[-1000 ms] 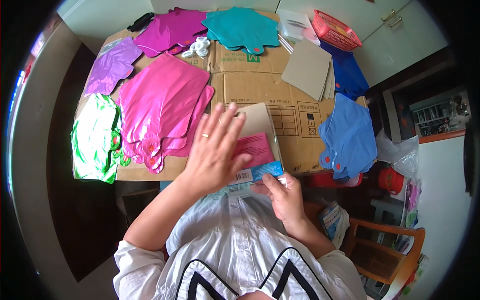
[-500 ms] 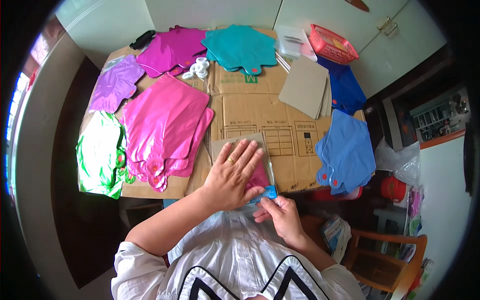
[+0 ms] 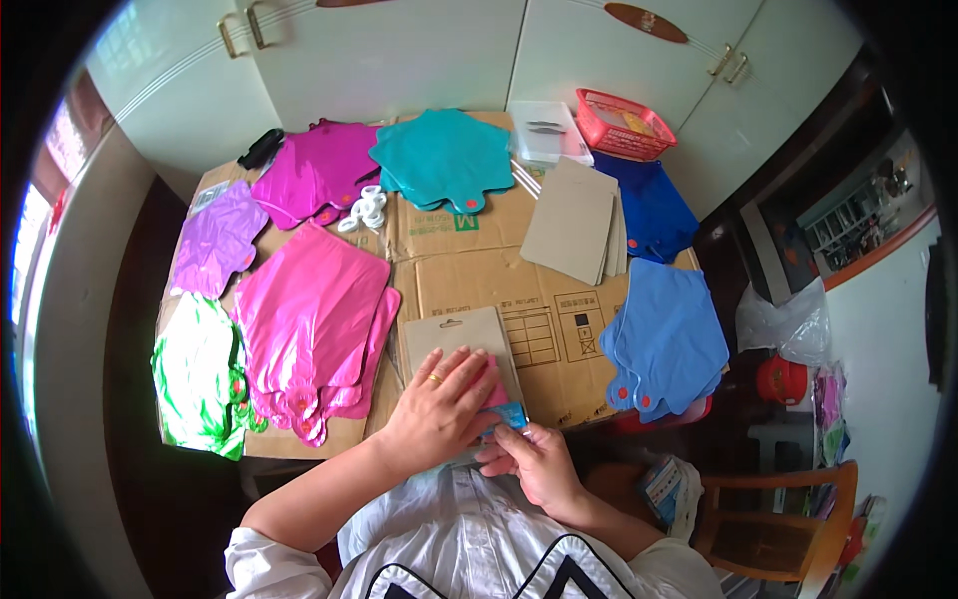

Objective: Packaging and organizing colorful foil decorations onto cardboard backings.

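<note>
A flat clear plastic bag (image 3: 507, 371) lies at the table's near edge. Inside it are a grey-beige card (image 3: 444, 331) with a hanging slot and a piece of pink foil (image 3: 492, 393). My left hand (image 3: 431, 414), a ring on one finger, rests palm down over the bag with its fingers stretched out. At the bag's near end, a blue strip (image 3: 507, 416) is pinched between the thumb and fingers of my right hand (image 3: 539, 467). The left hand covers part of the foil and card.
Flat foil balloons in pink (image 3: 314, 309), teal (image 3: 439, 160), light blue (image 3: 669, 339) and other colours ring the cardboard-covered table (image 3: 429, 280). Further back are grey cards (image 3: 569, 220), white rings (image 3: 369, 210) and a red basket (image 3: 624, 125). A wooden chair (image 3: 778, 509) stands right.
The view has tilted up, so the table sits lower. My left hand has slid nearer along the bag, uncovering the card's slot. The right hand keeps its pinch on the blue strip.
</note>
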`<state>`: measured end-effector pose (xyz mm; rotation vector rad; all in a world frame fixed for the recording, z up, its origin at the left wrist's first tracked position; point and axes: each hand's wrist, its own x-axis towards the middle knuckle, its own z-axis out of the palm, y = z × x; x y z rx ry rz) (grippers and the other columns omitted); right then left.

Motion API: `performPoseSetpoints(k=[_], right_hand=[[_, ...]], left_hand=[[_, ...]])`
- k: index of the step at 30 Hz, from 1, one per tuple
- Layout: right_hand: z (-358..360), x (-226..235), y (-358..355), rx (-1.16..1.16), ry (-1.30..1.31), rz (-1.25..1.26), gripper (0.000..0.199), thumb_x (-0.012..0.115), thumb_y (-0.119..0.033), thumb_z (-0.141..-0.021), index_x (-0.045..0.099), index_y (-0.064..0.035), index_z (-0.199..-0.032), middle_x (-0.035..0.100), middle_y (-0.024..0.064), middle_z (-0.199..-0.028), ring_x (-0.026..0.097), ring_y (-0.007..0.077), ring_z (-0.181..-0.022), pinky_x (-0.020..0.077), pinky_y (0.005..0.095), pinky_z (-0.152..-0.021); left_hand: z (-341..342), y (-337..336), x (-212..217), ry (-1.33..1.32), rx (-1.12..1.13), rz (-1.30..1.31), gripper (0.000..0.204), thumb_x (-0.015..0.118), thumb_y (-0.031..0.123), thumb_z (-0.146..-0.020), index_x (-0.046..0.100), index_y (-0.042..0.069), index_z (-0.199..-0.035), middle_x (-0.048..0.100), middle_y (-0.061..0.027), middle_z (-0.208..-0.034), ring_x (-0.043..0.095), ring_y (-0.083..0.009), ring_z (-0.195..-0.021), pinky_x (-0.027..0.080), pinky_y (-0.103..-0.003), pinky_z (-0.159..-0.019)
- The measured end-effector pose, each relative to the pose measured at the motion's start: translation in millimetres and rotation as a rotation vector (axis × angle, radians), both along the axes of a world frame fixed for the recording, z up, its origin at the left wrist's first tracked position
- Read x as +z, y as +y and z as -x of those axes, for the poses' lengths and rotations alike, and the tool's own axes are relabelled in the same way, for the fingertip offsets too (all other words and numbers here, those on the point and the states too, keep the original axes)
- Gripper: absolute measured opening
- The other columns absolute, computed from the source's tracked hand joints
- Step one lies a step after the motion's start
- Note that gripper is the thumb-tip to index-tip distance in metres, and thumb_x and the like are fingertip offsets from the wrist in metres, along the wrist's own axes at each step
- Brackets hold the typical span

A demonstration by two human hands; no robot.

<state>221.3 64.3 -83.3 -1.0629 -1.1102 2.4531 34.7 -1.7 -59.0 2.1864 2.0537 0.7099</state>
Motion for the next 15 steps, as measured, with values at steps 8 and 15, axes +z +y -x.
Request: performPoseSetpoints(k=[8, 15], right_hand=[[-10.3, 20.2, 63.7, 0.643, -0.232, -0.1, 0.03, 0.056, -0.024, -0.101, 0.066, 0.0035, -0.105, 0.072, 0.0164, -0.085, 0.069, 0.0188, -0.067, 0.057, 0.0288, -0.063], [86.4, 90.2, 199.2, 0.218, -0.343, -1.456, 0.017, 0.066, -0.018, -0.087, 0.064, -0.0044, -0.078, 0.066, 0.0133, -0.07, 0.066, 0.0259, -0.065, 0.0508, 0.0357, -0.062]], left_hand=[[8.7, 3.0, -8.9, -0.018, -0.041, 0.079, 0.063, 0.06, 0.045, -0.09, 0.051, 0.004, -0.138, 0.044, -0.0174, -0.146, 0.039, -0.0348, -0.138, 0.029, -0.053, -0.113], [5.8, -3.1, -9.0, 0.048, -0.007, 0.138, 0.069, 0.055, 0.049, -0.091, 0.045, 0.004, -0.143, 0.041, -0.019, -0.148, 0.035, -0.0355, -0.14, 0.025, -0.054, -0.115]])
